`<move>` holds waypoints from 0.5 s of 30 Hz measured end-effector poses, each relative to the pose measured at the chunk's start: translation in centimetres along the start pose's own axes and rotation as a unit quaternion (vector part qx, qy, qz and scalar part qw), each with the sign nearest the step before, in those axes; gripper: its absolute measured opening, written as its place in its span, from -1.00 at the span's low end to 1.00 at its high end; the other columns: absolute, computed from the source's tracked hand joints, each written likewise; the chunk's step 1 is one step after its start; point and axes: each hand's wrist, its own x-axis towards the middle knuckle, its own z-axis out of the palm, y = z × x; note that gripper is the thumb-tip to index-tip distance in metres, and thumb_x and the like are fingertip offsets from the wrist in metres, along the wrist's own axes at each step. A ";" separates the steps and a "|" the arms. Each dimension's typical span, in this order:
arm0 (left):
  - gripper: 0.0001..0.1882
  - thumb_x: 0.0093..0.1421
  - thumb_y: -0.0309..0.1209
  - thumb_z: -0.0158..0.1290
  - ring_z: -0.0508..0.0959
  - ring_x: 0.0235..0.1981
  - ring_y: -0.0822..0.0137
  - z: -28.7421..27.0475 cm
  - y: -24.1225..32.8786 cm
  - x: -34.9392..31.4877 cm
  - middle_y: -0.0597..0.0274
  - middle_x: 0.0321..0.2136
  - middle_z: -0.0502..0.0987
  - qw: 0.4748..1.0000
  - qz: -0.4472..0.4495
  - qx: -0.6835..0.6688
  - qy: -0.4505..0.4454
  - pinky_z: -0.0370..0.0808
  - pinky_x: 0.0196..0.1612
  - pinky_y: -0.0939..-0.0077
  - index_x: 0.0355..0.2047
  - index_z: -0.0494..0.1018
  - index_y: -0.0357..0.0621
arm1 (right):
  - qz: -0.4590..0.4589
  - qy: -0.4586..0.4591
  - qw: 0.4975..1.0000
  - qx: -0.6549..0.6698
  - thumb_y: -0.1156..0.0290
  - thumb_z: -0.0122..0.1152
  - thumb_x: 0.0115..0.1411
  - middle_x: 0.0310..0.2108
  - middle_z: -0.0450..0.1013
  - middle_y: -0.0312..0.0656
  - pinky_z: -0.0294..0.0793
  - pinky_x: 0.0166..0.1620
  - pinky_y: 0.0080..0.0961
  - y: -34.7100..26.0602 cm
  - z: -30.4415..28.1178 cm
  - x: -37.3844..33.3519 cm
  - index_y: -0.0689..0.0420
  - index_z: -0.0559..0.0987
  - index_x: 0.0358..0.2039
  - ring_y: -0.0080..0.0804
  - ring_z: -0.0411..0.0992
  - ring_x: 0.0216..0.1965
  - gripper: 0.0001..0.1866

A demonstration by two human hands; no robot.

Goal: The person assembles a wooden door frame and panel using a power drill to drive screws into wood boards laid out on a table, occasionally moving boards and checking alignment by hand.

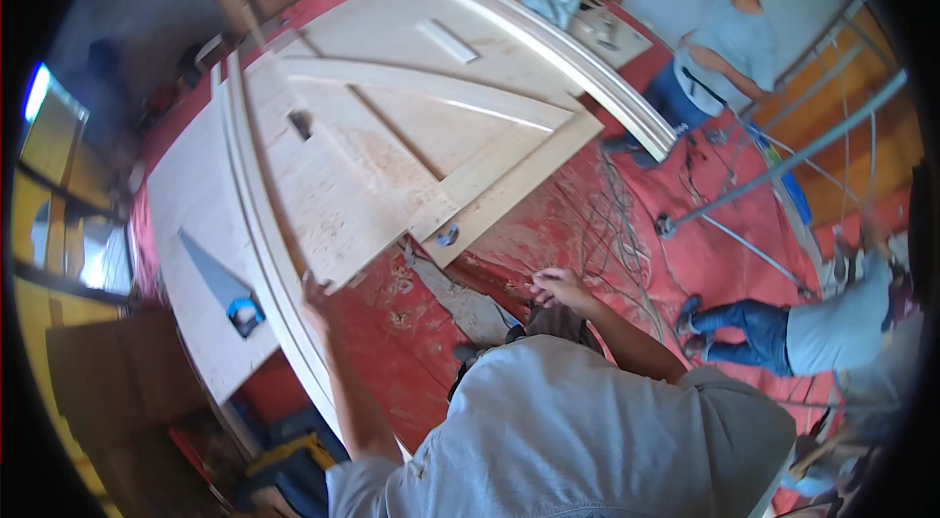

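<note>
My left hand (315,303) is at the right edge of a long pale wooden moulding (262,210), fingers bent against it. The moulding runs from the far left of the work board (338,165) toward my left side. My right hand (560,289) is in the air over the floor, right of the board's near edge, fingers loosely bent and apart; I see nothing held in it. A handsaw (220,283) with a blue and black handle lies on the board left of the moulding. A curved wooden piece (421,82) and a straight board (509,170) lie farther off.
More long mouldings (548,33) lie at the far right of the board, with a short wood strip (447,41) beside them. Cables (617,234) and sawdust cover the red floor sheet (725,244). A person (729,38) stands beyond; another person (832,322) is at right, near metal poles (783,165).
</note>
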 end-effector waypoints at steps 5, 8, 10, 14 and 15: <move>-0.10 0.25 -0.60 0.08 0.69 -0.16 0.13 14.3 5.5 -12.8 -0.05 0.10 0.52 0.841 -0.087 -0.338 -0.414 0.73 -0.29 0.26 0.54 -0.04 0.06 | -0.016 -0.089 0.994 0.061 0.03 0.20 0.41 0.06 0.57 -0.08 0.67 -0.28 -0.41 -4.4 5.0 0.3 0.18 0.47 0.25 -0.36 0.61 -0.24 -0.42; -0.04 0.25 -0.63 0.06 0.69 -0.13 0.10 20.7 8.8 -18.9 -0.07 0.13 0.50 0.834 -0.104 -0.169 -0.515 0.74 -0.27 0.26 0.56 -0.14 0.09 | -0.081 -0.103 0.989 -0.070 0.18 0.21 0.38 -0.10 0.64 -0.03 0.64 -0.23 -0.37 -5.8 6.1 -0.8 0.17 0.59 0.15 -0.36 0.63 -0.22 -0.56; -0.08 0.28 -0.66 0.01 0.72 -0.20 0.15 23.8 9.5 -20.7 -0.06 -0.01 0.61 0.818 -0.091 -0.179 -0.539 0.73 -0.24 0.30 0.55 -0.19 -0.08 | -0.137 -0.114 0.956 -0.232 0.20 0.24 0.34 -0.24 0.67 -0.03 0.61 -0.23 -0.37 -5.4 4.9 -0.1 0.19 0.66 0.05 -0.38 0.63 -0.24 -0.60; -0.12 0.30 -0.66 0.03 0.72 -0.27 0.35 26.4 9.7 -19.0 -0.02 -0.22 0.71 0.833 -0.039 0.006 -0.551 0.68 -0.18 0.41 0.52 -0.18 -0.25 | -0.226 -0.037 0.952 -0.203 0.25 0.26 0.31 -0.34 0.66 -0.02 0.56 -0.18 -0.38 -5.0 2.5 -0.7 0.17 0.72 -0.09 -0.42 0.61 -0.33 -0.70; -0.11 0.30 -0.63 0.06 0.72 -0.28 0.38 27.2 10.0 -18.7 -0.01 -0.24 0.72 0.835 -0.035 0.008 -0.549 0.66 -0.18 0.44 0.52 -0.17 -0.27 | -0.226 -0.025 0.950 -0.212 0.24 0.27 0.30 -0.33 0.67 -0.02 0.56 -0.18 -0.37 -4.9 1.7 0.1 0.17 0.72 -0.09 -0.43 0.61 -0.32 -0.70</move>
